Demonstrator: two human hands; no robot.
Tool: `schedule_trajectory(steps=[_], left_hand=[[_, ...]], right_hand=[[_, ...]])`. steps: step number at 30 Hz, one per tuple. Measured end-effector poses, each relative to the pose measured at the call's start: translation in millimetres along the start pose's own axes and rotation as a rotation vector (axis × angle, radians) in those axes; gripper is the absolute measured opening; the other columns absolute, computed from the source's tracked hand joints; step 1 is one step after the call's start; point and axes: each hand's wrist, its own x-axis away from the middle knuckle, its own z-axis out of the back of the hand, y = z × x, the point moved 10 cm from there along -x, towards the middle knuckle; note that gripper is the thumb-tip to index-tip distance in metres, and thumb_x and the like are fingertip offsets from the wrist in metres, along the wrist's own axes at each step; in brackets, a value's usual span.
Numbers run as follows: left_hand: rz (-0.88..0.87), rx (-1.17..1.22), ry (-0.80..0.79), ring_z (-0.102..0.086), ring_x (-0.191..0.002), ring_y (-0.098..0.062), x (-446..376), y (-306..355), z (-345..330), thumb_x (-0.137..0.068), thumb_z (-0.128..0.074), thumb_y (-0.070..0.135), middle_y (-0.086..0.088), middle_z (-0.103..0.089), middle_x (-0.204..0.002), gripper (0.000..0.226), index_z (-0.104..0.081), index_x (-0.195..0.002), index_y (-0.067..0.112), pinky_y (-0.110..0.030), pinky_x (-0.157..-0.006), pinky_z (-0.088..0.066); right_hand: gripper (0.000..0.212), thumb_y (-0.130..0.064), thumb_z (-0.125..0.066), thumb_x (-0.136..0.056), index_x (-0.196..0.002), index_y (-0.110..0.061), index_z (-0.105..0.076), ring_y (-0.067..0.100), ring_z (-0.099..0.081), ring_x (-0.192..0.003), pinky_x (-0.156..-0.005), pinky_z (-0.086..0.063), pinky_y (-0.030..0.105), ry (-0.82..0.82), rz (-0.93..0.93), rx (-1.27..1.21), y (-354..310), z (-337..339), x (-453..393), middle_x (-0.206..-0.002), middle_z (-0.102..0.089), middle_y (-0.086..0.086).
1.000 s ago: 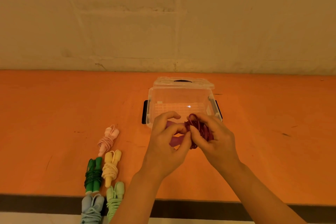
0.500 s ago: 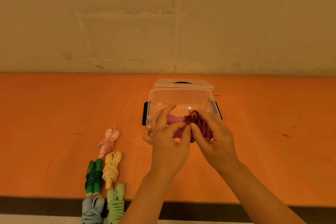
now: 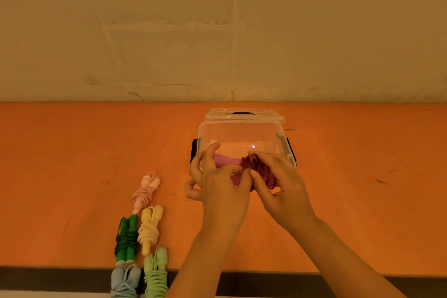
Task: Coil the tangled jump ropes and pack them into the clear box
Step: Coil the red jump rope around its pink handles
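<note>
Five coiled jump ropes lie in a staggered row at roughly 7 to 8 o'clock of the orange table (image 3: 72, 152), well apart from the box. From the near edge outward: the pale blue rope (image 3: 125, 282) and the light green rope (image 3: 156, 273), both at the table's near edge; the dark green rope (image 3: 126, 241) and the yellow rope (image 3: 148, 231) just beyond; the pink rope (image 3: 144, 192) farthest out. Each has its cord wound round its paired handles. This placement probably stages finished bundles for packing and keeps the area in front of the box free.

The left hand (image 3: 222, 191) grips the purple handles (image 3: 223, 159) of the sixth rope, thumb and forefinger pinching near the wound cord while the remaining fingers fan upward over the box's near rim. The forearm enters from 6 o'clock, palm turned down and away from the camera.

The maroon cord (image 3: 257, 168) sits between both hands, wrapped round the handles — held at or just above the near wall of the clear box (image 3: 242, 133); whether it touches the rim cannot be told. This position suits lowering the bundle straight in.

The right hand (image 3: 280, 186) curls round the cord coil, fingertips pressing the loops together, probably so they do not spring loose. Its forearm enters from 5 o'clock.

The box stands at 12 o'clock of the hands, open, with the lid (image 3: 244, 115) behind it — nothing else is visible inside.
</note>
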Motion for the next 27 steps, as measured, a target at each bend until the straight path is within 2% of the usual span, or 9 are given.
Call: schedule_trajectory(steps=[3,5,8,11,13,17,19,23,27], left_hand=[[0.006,-0.048,0.018,-0.012,-0.131,-0.009,-2,-1,4,-0.082,-0.069,0.034,0.021,-0.032,-0.141,0.019,-0.062,-0.065,0.039,-0.04,-0.102,-0.014],[0.026,-0.02,-0.017,-0.013,-0.129,-0.008,-4,-4,2,-0.082,-0.069,0.035,0.021,-0.034,-0.136,0.026,-0.056,-0.062,0.041,-0.044,-0.105,-0.018],[0.051,-0.006,-0.068,-0.014,-0.127,-0.006,-5,-7,-2,-0.083,-0.068,0.033,0.021,-0.033,-0.134,0.025,-0.056,-0.062,0.04,-0.044,-0.105,-0.02],[0.022,-0.073,-0.014,-0.015,-0.124,-0.003,-4,-4,2,-0.075,-0.065,0.04,0.024,-0.036,-0.128,0.015,-0.06,-0.062,0.035,-0.033,-0.092,-0.013],[-0.002,-0.089,0.038,-0.017,-0.121,-0.005,-4,-1,6,-0.067,-0.057,0.045,0.024,-0.039,-0.122,0.013,-0.06,-0.061,0.034,-0.031,-0.086,-0.012],[0.066,-0.056,0.037,-0.019,-0.121,-0.009,-3,-6,6,-0.074,-0.066,0.042,0.024,-0.04,-0.119,0.019,-0.055,-0.059,0.038,-0.039,-0.096,-0.021],[0.14,-0.068,0.031,-0.018,-0.122,-0.009,-1,-12,6,-0.074,-0.071,0.039,0.025,-0.038,-0.12,0.016,-0.061,-0.062,0.036,-0.04,-0.096,-0.021],[0.232,-0.012,-0.004,-0.019,-0.124,-0.01,-1,-22,5,-0.07,-0.075,0.034,0.02,-0.039,-0.122,0.017,-0.06,-0.061,0.035,-0.041,-0.1,-0.023],[0.19,-0.044,-0.081,-0.018,-0.126,-0.011,-3,-21,-2,-0.077,-0.069,0.033,0.018,-0.036,-0.127,0.025,-0.052,-0.06,0.036,-0.043,-0.103,-0.022]], right_hand=[[0.039,-0.029,-0.055,-0.092,-0.124,-0.006,-0.06,0.01,-0.055,-0.105,-0.087,-0.045,0.018,-0.012,0.02,0.04,0,-2,1,-0.11,-0.06,0.003],[0.04,-0.031,-0.054,-0.093,-0.124,-0.006,-0.059,0.013,-0.055,-0.106,-0.089,-0.046,0.021,-0.022,0.038,0.057,-1,-3,1,-0.111,-0.06,0.002],[0.04,-0.03,-0.055,-0.093,-0.124,-0.006,-0.059,0.014,-0.056,-0.106,-0.09,-0.045,0.021,-0.037,0.061,0.079,-3,-4,1,-0.111,-0.059,0.002],[0.039,-0.027,-0.055,-0.093,-0.124,-0.004,-0.059,0.015,-0.056,-0.106,-0.091,-0.043,0.019,-0.041,0.078,0.087,-5,-5,1,-0.111,-0.06,0.0],[0.038,-0.026,-0.055,-0.092,-0.124,-0.004,-0.059,0.014,-0.055,-0.106,-0.092,-0.042,0.018,-0.047,0.073,0.077,-4,-6,1,-0.111,-0.06,0.0],[0.038,-0.026,-0.055,-0.092,-0.124,-0.006,-0.06,0.013,-0.055,-0.108,-0.093,-0.041,0.018,-0.055,0.062,0.077,-2,-7,1,-0.113,-0.06,0.0],[0.038,-0.025,-0.057,-0.091,-0.124,-0.006,-0.06,0.016,-0.056,-0.108,-0.093,-0.042,0.02,-0.051,0.088,0.106,-3,-8,2,-0.113,-0.061,0.002],[0.04,-0.025,-0.059,-0.091,-0.123,-0.003,-0.06,0.022,-0.058,-0.107,-0.091,-0.048,0.032,-0.062,0.135,0.131,-3,-11,7,-0.113,-0.061,0.007],[0.037,-0.021,-0.058,-0.091,-0.123,-0.002,-0.06,0.02,-0.058,-0.104,-0.085,-0.05,0.038,-0.073,0.181,0.134,-8,-12,10,-0.112,-0.059,0.0]])
